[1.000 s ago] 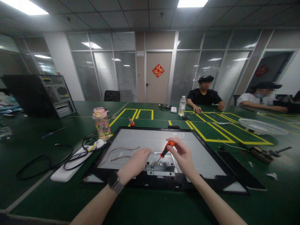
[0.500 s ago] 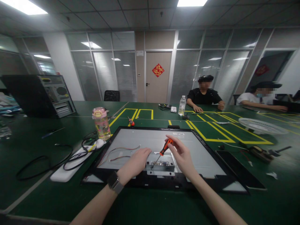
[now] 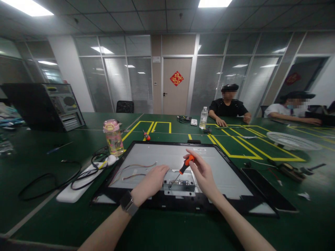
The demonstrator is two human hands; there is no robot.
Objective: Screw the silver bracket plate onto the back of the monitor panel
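A flat display panel with a black frame lies back side up in front of me. On its near middle sits a metal bracket with a small circuit board inside. My left hand, fingers bent together, holds the bracket's left end; its fingertips are partly hidden. My right hand has an orange-and-black screwdriver by its handle, the index finger raised along the top. The shaft slants down to the left, its tip at the bracket's left part. Thin cables lie on the panel left of my left hand.
A white power strip with black cords and a pink-lidded bottle stand left of the panel. A phone-like black slab lies right. Farther off are a red-handled tool, a water bottle, a computer case and two seated people.
My right fingers have shifted slightly on the screwdriver handle, which is turned a little. The tip stays at the same spot. My left hand has not visibly moved.
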